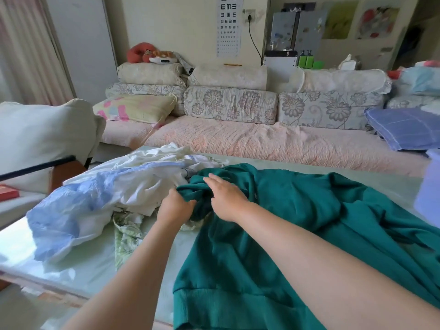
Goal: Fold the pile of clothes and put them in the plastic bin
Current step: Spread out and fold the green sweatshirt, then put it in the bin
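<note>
My left hand (175, 208) gripped a bunched fold of the green sweatshirt (262, 234), my right hand (226, 198) lay straight-fingered upon it

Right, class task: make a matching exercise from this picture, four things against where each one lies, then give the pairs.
1 green sweatshirt
2 heap of pale clothes
3 blue checked cushion
4 lavender bin

A on the sofa seat
B at the table's right end
C spread across the table, nearest the camera
D piled on the table's left side

Pairs: 1-C, 2-D, 3-A, 4-B.
</note>
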`<state>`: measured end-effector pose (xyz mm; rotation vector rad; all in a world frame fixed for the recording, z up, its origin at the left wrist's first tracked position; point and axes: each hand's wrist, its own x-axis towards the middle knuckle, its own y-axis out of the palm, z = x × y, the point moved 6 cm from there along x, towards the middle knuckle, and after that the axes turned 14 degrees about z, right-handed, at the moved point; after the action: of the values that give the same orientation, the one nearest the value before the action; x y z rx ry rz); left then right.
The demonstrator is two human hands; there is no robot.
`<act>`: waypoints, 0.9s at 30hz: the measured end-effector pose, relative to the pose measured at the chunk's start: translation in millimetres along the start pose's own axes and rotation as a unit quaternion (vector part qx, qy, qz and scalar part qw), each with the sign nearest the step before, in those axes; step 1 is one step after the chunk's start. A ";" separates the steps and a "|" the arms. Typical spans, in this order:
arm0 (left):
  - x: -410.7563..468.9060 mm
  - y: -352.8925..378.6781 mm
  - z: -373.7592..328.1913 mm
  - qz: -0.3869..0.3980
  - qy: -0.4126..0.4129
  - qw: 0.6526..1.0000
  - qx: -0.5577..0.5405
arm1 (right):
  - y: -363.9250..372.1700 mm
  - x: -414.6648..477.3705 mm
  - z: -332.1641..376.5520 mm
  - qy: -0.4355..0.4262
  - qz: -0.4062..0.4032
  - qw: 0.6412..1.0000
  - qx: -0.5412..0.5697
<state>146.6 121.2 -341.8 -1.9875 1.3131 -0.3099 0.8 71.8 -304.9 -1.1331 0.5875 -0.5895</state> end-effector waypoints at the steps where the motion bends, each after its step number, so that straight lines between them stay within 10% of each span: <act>1: 4.7 -1.1 2.7 0.022 -0.006 1.000 -0.017 | 1.9 9.8 5.5 -0.003 0.015 1.000 -0.024; 6: 17.7 -8.7 8.1 0.076 -0.015 0.996 -0.054 | 15.3 40.5 15.7 0.008 0.036 0.990 -0.138; 18: -26.0 -56.9 -111.4 -0.181 0.324 0.929 -0.007 | -45.7 -25.5 -59.1 0.074 -0.160 0.960 0.219; 21: -35.5 -24.1 -151.4 -0.134 0.382 0.915 0.005 | -43.9 -49.6 -86.7 0.111 -0.126 0.951 0.258; 27: -49.6 98.7 -193.7 0.133 0.431 0.892 0.029 | -41.8 -98.9 -140.8 0.081 -0.231 0.785 0.568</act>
<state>-52.1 58.7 -262.3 -1.6118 2.0482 -1.1746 -172.4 36.3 -296.6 -0.0340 -0.0004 -1.2503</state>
